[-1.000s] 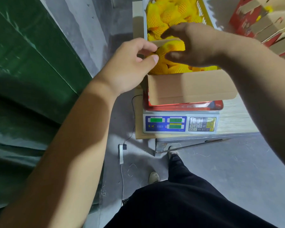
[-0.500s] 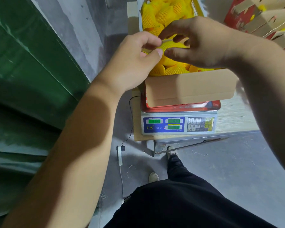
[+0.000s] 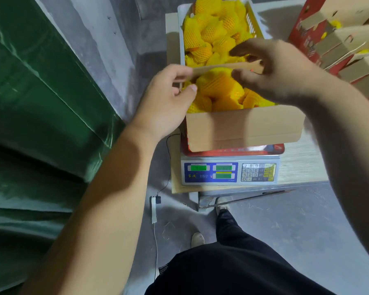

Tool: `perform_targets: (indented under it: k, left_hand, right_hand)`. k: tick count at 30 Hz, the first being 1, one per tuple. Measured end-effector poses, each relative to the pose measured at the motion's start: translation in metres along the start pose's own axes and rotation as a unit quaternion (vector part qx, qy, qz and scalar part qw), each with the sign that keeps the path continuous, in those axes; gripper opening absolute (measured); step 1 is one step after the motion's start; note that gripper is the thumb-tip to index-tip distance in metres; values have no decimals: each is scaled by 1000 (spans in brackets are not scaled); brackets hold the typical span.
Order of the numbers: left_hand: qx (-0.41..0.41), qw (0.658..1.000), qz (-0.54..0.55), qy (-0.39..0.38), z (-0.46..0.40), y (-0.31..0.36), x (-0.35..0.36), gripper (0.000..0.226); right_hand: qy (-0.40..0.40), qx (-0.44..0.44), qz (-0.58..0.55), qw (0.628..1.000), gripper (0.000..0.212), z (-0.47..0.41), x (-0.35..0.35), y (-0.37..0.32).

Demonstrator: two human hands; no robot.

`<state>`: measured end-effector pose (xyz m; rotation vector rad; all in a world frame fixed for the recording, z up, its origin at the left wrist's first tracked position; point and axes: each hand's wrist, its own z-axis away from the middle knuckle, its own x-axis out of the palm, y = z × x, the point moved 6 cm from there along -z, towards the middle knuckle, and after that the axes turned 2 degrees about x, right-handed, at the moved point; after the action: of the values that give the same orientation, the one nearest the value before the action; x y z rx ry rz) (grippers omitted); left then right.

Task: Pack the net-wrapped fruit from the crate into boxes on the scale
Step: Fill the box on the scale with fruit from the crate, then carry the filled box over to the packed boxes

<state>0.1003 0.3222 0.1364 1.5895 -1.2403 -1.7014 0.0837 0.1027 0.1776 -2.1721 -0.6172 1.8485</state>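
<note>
An open cardboard box [image 3: 243, 126] stands on the electronic scale [image 3: 228, 172], heaped with yellow net-wrapped fruit [image 3: 219, 86]. Directly behind it a white crate [image 3: 181, 39] holds several more wrapped fruits [image 3: 213, 33]. The box's rear flap [image 3: 217, 68] stands between box and crate. My left hand [image 3: 168, 103] pinches the flap's left end at the box's rear left corner. My right hand [image 3: 279, 71], blurred, has its thumb in front of the flap and its fingers behind it, over the right part of the box.
Scale and crate sit on a wooden table [image 3: 303, 162]. Red and brown cartons [image 3: 339, 39] are stacked at the right. A green tarp [image 3: 41, 92] fills the left. A power strip [image 3: 153, 209] with its cord lies on the concrete floor by my feet.
Both hands held one wrapped fruit between them over the box. That fruit now lies in the box, and both hands have shifted onto the rear flap.
</note>
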Motion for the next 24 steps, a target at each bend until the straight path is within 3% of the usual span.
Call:
perform_targets:
  k: [2,3,5,7,11,13,16,19,24]
  left_hand:
    - [-70,997,14,30,-7,-22,3,58]
    - [-122,992,22,18,-9,-33,10,69]
    - [-195,979,51,-41,-12,-51,30,74]
    - [-222,968,78,-81,-15,-63,52,59]
    - [-269,952,134,-64,-16,-79,62,32]
    - [-255,959,99,-69,-19,-79,60,19]
    - [-178,982,1,-65,-18,-69,56,24]
    - [-136,988,-6,-67,-6,-61,59,30]
    - [-70,993,-11,-92,27,-20,78,41]
  right_hand:
    - [84,131,6,988,51,5,-8,53]
    - [88,209,5,974,54,11,-6,81]
    - [8,317,-25,948,51,24,13,122]
    - [-43,352,-90,931,38,33,33,143]
    - [31,391,-162,906,31,39,39,165]
    - [58,396,-165,901,11,42,37,167]
    - [134,372,-197,897,20,64,34,159]
    - [184,356,-261,878,19,108,34,147]
    - [235,373,-273,855,39,180,-5,137]
